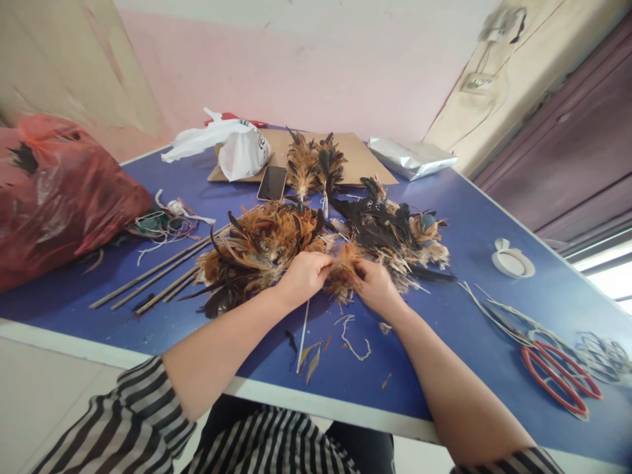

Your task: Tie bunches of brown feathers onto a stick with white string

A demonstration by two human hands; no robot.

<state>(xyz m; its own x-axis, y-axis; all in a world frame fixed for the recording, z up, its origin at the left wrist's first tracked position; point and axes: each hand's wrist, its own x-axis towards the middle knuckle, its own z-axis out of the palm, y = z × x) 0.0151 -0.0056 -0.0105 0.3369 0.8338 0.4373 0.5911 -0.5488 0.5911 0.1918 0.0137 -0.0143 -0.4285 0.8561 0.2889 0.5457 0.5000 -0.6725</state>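
Between my two hands is a small bunch of brown feathers (344,266). The fingers of my left hand (307,273) are closed on its left side, and my right hand (378,284) pinches it from the right. Close by on the left lies a big heap of orange-brown feathers (266,243). Behind my right hand spreads a pile of black and brown feathers (380,227). A thin white stick (303,337) points down from under my left hand toward the table edge. A short piece of white string (356,342) and a few loose feathers (311,361) lie in front.
Red-handled scissors (560,375), string and a tape roll (513,262) lie right. A red plastic bag (59,197) and thin sticks (158,276) are left. Farther back are a phone (272,183), a white bag (241,150), tied feather bunches (302,161), cardboard (368,161) and a silver packet (412,158).
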